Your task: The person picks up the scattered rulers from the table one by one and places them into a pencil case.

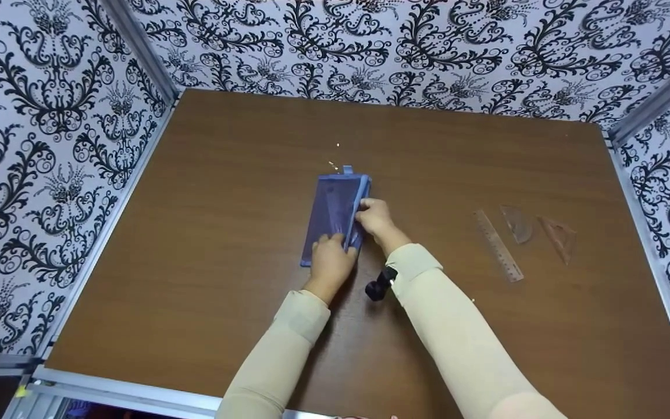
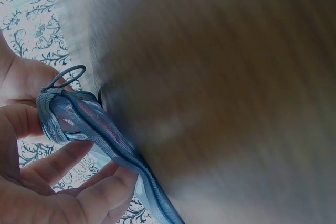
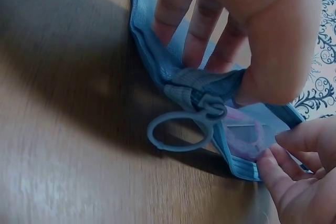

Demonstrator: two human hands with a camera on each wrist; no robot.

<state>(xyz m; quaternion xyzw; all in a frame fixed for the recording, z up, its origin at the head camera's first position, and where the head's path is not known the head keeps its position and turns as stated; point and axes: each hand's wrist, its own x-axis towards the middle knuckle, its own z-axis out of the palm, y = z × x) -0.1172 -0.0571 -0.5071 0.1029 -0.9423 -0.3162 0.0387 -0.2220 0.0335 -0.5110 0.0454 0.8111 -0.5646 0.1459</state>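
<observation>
A blue mesh zipper pouch (image 1: 332, 198) lies at mid-table, its zipped side facing right and partly gaping. My left hand (image 1: 330, 262) grips the pouch's near end; in the right wrist view, that hand's (image 3: 310, 171) thumb and fingers pinch the edge of the opening. Farther along the same side, my right hand (image 1: 377, 220) holds the zip edge between thumb and fingers. A zip pull ring (image 3: 178, 148) hangs near the right thumb. Inside the opening shows a pinkish clear shape (image 3: 247, 140), its kind unclear.
To the right on the brown table (image 1: 224, 174) lie a clear ruler (image 1: 499, 247), a protractor (image 1: 518, 226) and a set square (image 1: 559, 238). Small light bits (image 1: 333, 165) lie beyond the pouch. A black device (image 1: 378, 285) is at the right wrist. Patterned walls (image 1: 341, 52) border the table.
</observation>
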